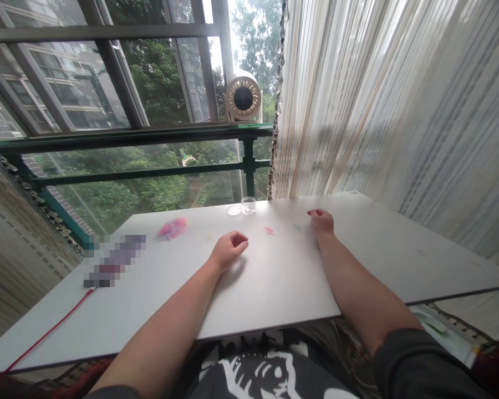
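My left hand (230, 250) is over the middle of the white table (270, 288), fingers curled in toward the thumb; anything between them is too small to see. Farther right, my right hand (322, 223) is closed in a pinch, its fingertips pointing left, and what it may hold cannot be made out. Just left of it lies a small cluster of teal bits (296, 226). Between the hands sits a little group of pink bits (269, 230). A larger pile of mixed pink, orange and blue bits (172, 228) lies left of my left hand, with faint yellowish bits (210, 236) between.
At the table's back edge stand a clear round container (248, 205) and a clear lid (234, 210). A blurred-out object (115, 261) with a red cable (50, 330) lies at left. Behind are a fan (243, 98), a green railing (149, 136) and a striped curtain (341, 100).
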A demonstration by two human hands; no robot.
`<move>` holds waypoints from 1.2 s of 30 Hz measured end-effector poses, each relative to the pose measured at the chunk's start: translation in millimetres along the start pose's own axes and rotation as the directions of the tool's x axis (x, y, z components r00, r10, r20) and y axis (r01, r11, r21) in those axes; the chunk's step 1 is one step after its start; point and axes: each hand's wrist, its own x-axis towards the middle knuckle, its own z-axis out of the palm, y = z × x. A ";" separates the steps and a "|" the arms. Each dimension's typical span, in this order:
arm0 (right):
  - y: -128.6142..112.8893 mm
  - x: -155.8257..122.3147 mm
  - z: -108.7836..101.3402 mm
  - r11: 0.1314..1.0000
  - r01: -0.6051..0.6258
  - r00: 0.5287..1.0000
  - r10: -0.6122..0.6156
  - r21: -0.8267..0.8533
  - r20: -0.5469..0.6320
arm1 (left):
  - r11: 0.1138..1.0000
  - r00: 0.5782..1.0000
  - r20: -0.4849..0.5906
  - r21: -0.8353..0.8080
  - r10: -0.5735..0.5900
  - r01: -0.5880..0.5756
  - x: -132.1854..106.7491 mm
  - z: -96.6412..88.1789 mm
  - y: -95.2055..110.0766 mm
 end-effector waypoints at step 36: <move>-28.4 -35.9 5.5 0.898 -0.006 0.980 -0.081 0.440 0.179 | 0.993 0.997 0.050 0.107 0.052 -0.057 -3.6 -0.9 -3.3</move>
